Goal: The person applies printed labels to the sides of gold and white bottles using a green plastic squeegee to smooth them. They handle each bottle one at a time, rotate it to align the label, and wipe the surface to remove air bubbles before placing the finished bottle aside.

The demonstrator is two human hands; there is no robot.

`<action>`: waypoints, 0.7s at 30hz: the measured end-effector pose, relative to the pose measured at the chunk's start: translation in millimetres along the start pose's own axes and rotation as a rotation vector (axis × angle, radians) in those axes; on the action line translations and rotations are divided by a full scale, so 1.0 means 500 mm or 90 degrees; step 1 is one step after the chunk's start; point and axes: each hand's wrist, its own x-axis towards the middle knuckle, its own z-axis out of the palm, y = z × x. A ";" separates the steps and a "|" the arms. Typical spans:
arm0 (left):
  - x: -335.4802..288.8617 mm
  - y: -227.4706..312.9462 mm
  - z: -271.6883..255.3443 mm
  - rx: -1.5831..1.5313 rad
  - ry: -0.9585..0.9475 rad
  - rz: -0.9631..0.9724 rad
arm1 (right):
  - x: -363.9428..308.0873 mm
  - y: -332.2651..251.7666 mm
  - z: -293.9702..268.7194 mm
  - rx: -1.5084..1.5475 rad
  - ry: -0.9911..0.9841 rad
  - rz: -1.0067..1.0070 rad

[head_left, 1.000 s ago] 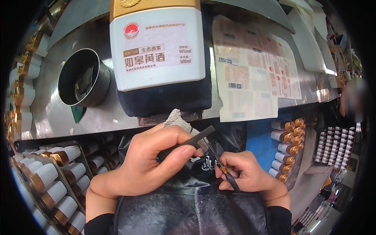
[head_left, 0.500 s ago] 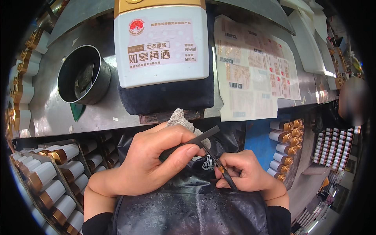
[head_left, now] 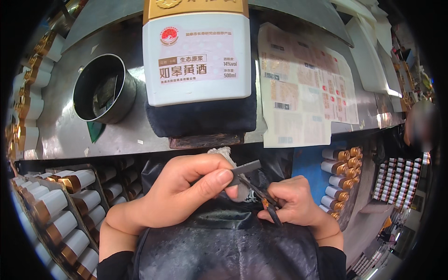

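Since half a second ago little has shifted: both hands sit in the same place over the black apron (head_left: 224,247), and the white bottle (head_left: 198,56) with its gold cap has slid slightly lower in view. The left hand (head_left: 182,191) is closed, thumb and forefinger pinching one end of a small dark grey strip (head_left: 246,166), which juts out to the right of the pinch. The right hand (head_left: 291,200) is curled shut around thin dark tweezers (head_left: 261,198); their tips reach up and left to just under the strip, though whether they touch it is hard to make out. The tool's lower end pokes out below the fingers. Behind the strip, a crumpled whitish cloth (head_left: 224,153) peeks out, mostly hidden by the left hand.

Beyond the grip, the bottle lies on a dark pad (head_left: 200,116) on the metal bench (head_left: 60,130), its top cut off by the frame. Left of it stands a round steel cup (head_left: 102,93), contents unclear. Sheets of labels (head_left: 303,88) lie right of the bottle. Rows of capped white bottles (head_left: 60,210) fill crates below on both sides, bent by the lens.
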 end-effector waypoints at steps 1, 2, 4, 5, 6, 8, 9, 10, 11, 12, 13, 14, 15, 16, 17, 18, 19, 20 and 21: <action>-0.002 -0.006 0.001 -0.039 -0.012 -0.014 | 0.000 0.002 0.000 -0.061 0.023 -0.041; -0.007 -0.009 0.001 -0.160 0.037 -0.016 | -0.001 0.005 -0.001 -0.122 0.047 -0.082; -0.011 -0.005 0.006 -0.238 0.106 0.020 | -0.013 0.028 0.000 -0.156 0.073 -0.052; -0.013 -0.001 0.010 -0.245 0.122 0.016 | -0.022 0.032 0.002 -0.145 0.089 -0.033; -0.011 -0.003 0.007 -0.176 0.082 0.006 | -0.036 0.037 0.001 -0.137 0.107 -0.009; -0.011 0.005 0.006 -0.088 0.088 0.042 | -0.042 0.041 -0.010 0.035 0.025 0.079; -0.011 0.007 0.005 -0.071 0.070 0.032 | -0.031 0.024 -0.016 0.155 -0.012 0.109; -0.012 0.009 0.003 -0.053 0.052 0.022 | -0.021 0.015 -0.023 0.276 -0.050 0.139; -0.011 0.011 0.001 -0.035 0.034 0.012 | -0.016 0.020 -0.035 0.249 -0.139 0.124; -0.012 0.012 0.000 -0.018 0.010 0.010 | -0.011 0.024 -0.048 0.256 -0.197 0.125; -0.011 0.013 -0.003 -0.001 -0.014 0.008 | -0.009 0.024 -0.063 0.262 -0.254 0.127; -0.009 0.016 -0.007 0.016 -0.038 0.006 | -0.007 0.023 -0.073 0.267 -0.312 0.128; -0.002 0.025 -0.013 0.023 -0.087 -0.034 | -0.010 0.023 -0.077 0.322 -0.317 0.129; 0.003 0.023 -0.018 0.010 -0.112 -0.065 | -0.009 0.024 -0.080 0.327 -0.336 0.134; 0.003 0.026 -0.021 -0.005 -0.113 -0.086 | -0.007 0.026 -0.083 0.332 -0.354 0.138; 0.001 0.029 -0.025 -0.022 -0.113 -0.108 | -0.004 0.025 -0.085 0.338 -0.374 0.143; 0.000 0.026 -0.033 -0.021 -0.119 -0.111 | -0.001 0.018 -0.084 0.347 -0.359 0.136; -0.004 0.025 -0.037 -0.022 -0.122 -0.115 | 0.002 0.012 -0.090 0.328 -0.394 0.149; -0.007 0.029 -0.040 -0.019 -0.123 -0.119 | 0.010 0.007 -0.099 0.308 -0.429 0.157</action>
